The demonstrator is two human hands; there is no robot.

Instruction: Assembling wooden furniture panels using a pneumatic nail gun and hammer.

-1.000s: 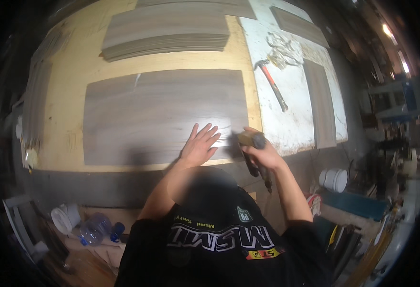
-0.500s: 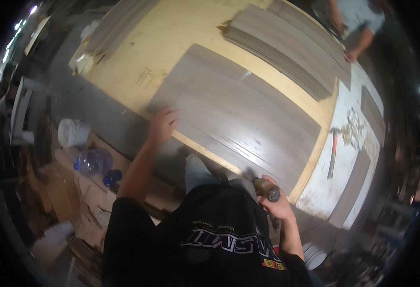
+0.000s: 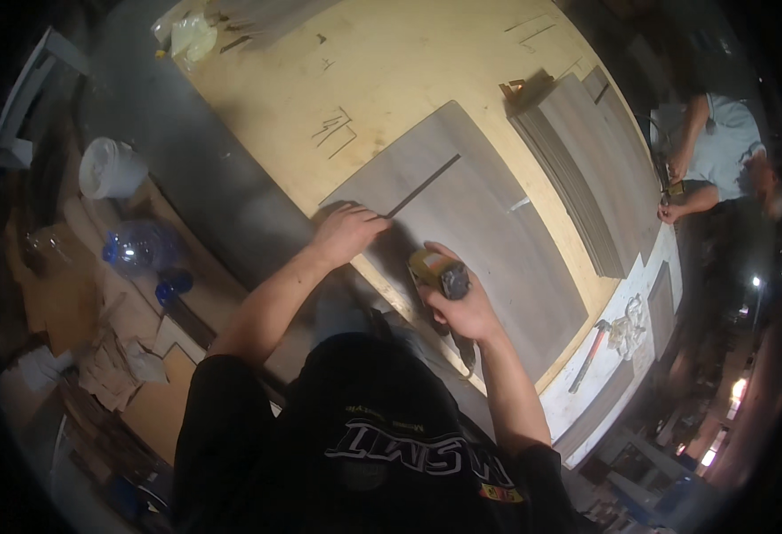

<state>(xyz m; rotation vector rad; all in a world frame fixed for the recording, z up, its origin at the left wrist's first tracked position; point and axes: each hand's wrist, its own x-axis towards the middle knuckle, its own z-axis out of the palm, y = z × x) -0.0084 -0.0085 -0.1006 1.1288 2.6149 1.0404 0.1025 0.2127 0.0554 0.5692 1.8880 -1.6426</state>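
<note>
A large grey-brown wood-grain panel (image 3: 507, 258) lies on the pale yellow board in front of me. My left hand (image 3: 351, 231) rests on the panel's near left edge, open, fingers stretched out and pressed down. From its fingertips a thin dark strip or groove (image 3: 424, 185) runs away across the panel; I cannot tell which it is. My right hand (image 3: 462, 303) is wrapped round a handheld power tool (image 3: 435, 269) with a yellowish body and a dark round end, over the panel's near edge. The tool's working end is hidden beneath it.
Beyond the panel is a stack of similar panels (image 3: 578, 169). A hammer (image 3: 590, 356) and crumpled clear plastic (image 3: 627, 329) lie on a white surface at right. Across the table another person's hands (image 3: 671, 191) hold a tool. A white bucket (image 3: 112, 169) and bottle (image 3: 142, 247) stand left.
My right hand has carried the power tool from beside my body up to the panel's edge, nearer my left hand. The view has turned, and the dark line now shows on the panel.
</note>
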